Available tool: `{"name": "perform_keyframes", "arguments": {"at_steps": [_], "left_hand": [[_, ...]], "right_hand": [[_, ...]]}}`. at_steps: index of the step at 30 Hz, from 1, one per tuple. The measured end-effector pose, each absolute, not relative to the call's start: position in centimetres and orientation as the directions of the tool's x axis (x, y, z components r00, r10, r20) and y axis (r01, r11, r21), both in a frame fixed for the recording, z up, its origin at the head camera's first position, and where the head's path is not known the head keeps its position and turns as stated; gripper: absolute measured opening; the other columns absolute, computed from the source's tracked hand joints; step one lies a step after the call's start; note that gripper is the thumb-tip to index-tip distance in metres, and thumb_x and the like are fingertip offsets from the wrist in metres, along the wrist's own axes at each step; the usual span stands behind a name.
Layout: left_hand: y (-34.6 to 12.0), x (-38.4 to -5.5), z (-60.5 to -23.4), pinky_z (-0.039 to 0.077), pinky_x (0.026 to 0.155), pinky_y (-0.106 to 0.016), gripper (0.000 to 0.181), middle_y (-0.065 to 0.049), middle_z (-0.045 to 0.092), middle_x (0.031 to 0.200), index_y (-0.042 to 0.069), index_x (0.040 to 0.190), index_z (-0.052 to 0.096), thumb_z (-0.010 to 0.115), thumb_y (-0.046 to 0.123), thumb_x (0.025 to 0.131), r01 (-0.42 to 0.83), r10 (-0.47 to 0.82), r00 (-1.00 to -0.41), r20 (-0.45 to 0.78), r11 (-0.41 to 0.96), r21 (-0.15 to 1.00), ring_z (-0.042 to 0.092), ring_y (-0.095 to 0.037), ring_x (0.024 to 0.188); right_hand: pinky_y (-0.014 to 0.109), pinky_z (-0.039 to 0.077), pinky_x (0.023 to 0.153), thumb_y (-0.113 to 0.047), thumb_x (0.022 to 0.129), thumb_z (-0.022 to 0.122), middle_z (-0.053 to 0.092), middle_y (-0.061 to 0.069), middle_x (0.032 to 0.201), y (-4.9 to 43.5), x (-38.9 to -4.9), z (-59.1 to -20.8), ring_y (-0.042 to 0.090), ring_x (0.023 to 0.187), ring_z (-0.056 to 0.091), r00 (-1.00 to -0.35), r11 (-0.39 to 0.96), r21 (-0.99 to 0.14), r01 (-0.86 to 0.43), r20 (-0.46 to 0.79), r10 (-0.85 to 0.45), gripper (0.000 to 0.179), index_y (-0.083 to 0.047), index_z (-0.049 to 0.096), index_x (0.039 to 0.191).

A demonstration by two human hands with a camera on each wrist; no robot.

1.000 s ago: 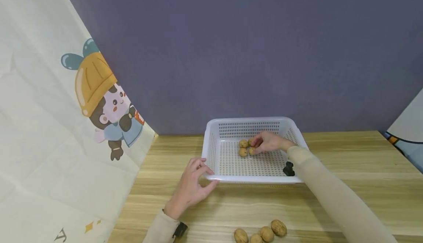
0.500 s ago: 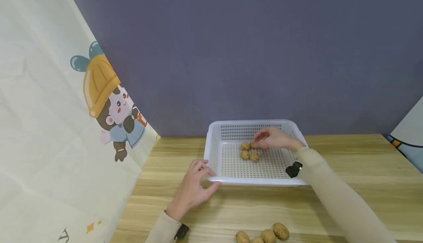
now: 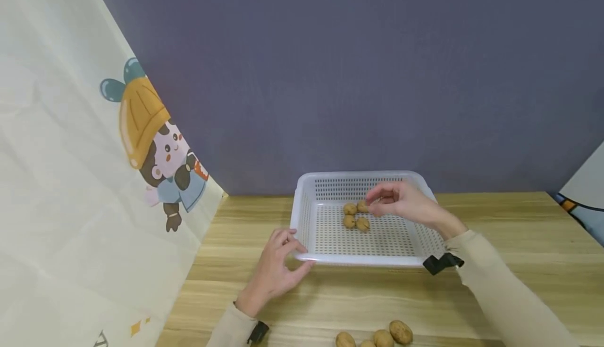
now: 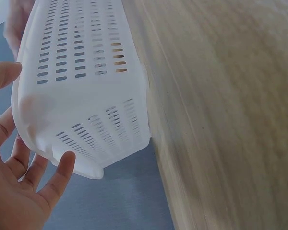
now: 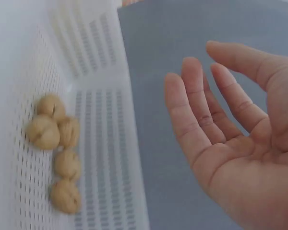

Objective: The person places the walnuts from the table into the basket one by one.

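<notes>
A white perforated plastic basket [image 3: 358, 259] stands on the wooden table, with several walnuts [image 3: 349, 221] clustered on its floor. My left hand [image 3: 276, 268] holds the basket's near-left corner, thumb to the front and fingertips at the left rim. From the left wrist, the hand's spread fingers [image 4: 63, 165] show around the basket's corner. Over the basket's right half, my right hand [image 3: 406, 203] hovers just right of the walnuts. Its fingers are relaxed and gently bent, and the right wrist view shows the palm [image 5: 249, 163] holding nothing.
More walnuts [image 3: 400, 332] lie on the wooden table [image 3: 302, 305] near the bottom edge of the head view, in front of the basket. A dark blue-grey wall [image 3: 358, 74] rises behind the basket. On the left hangs a pale sheet [image 3: 56, 179] printed with a cartoon figure.
My right hand has come away from the walnuts, lifting and drawing back to the right, its fingers now apart from them. The left hand keeps its place at the basket's corner.
</notes>
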State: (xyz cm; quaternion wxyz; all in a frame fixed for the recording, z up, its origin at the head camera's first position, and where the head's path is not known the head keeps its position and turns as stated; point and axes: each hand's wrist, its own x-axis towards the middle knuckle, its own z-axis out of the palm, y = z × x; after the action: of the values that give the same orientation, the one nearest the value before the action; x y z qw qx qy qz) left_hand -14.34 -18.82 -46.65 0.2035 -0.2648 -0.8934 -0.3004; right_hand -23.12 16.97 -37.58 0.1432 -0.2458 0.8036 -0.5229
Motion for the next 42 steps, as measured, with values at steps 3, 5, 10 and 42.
{"name": "perform_keyframes", "arguments": {"at_steps": [3, 5, 10, 42], "left_hand": [[-18.8, -14.4, -46.7, 0.055, 0.11, -0.056, 0.024, 0.002, 0.066, 0.104, 0.019, 0.092, 0.072, 0.088, 0.033, 0.081, 0.595, 0.352, -0.777, 0.521, 0.68, 0.428, 0.059, -0.027, 0.133], [-18.7, -14.4, -46.7, 0.055, 0.11, -0.056, 0.024, 0.002, 0.066, 0.104, 0.019, 0.092, 0.072, 0.088, 0.032, 0.081, 0.594, 0.352, -0.779, 0.519, 0.679, 0.431, 0.058, -0.028, 0.133], [-18.7, -14.4, -46.7, 0.054, 0.111, -0.057, 0.024, 0.002, 0.066, 0.104, 0.018, 0.092, 0.073, 0.088, 0.032, 0.081, 0.588, 0.345, -0.785, 0.514, 0.677, 0.443, 0.058, -0.028, 0.134], [-18.7, -14.3, -46.5, 0.055, 0.112, -0.055, 0.024, 0.003, 0.063, 0.102, 0.018, 0.093, 0.074, 0.088, 0.032, 0.081, 0.585, 0.34, -0.788, 0.513, 0.673, 0.453, 0.058, -0.026, 0.134]], "right_hand": [[0.03, 0.065, 0.088, -0.014, 0.099, 0.075, 0.075, 0.014, 0.119, 16.5, -21.1, -37.5, 0.015, 0.098, 0.076, -0.787, 0.302, -0.897, -0.322, 0.076, -0.612, 0.031, 0.001, 0.068, 0.126], [0.029, 0.066, 0.086, -0.01, 0.1, 0.073, 0.075, 0.014, 0.119, 16.3, -19.8, -37.7, 0.017, 0.097, 0.076, -0.738, 0.259, -0.891, -0.373, 0.116, -0.665, 0.028, 0.0, 0.068, 0.125], [0.031, 0.067, 0.084, -0.004, 0.1, 0.071, 0.074, 0.012, 0.114, 16.4, -16.9, -39.0, 0.015, 0.096, 0.076, -0.638, 0.145, -0.905, -0.4, 0.162, -0.752, 0.024, -0.002, 0.069, 0.124], [0.019, 0.059, 0.064, -0.003, 0.095, 0.072, 0.075, 0.017, 0.107, 19.5, -11.0, -49.3, -0.003, 0.079, 0.068, -0.511, 0.141, -0.986, -0.086, -0.078, -0.856, 0.035, -0.001, 0.066, 0.129]]}}
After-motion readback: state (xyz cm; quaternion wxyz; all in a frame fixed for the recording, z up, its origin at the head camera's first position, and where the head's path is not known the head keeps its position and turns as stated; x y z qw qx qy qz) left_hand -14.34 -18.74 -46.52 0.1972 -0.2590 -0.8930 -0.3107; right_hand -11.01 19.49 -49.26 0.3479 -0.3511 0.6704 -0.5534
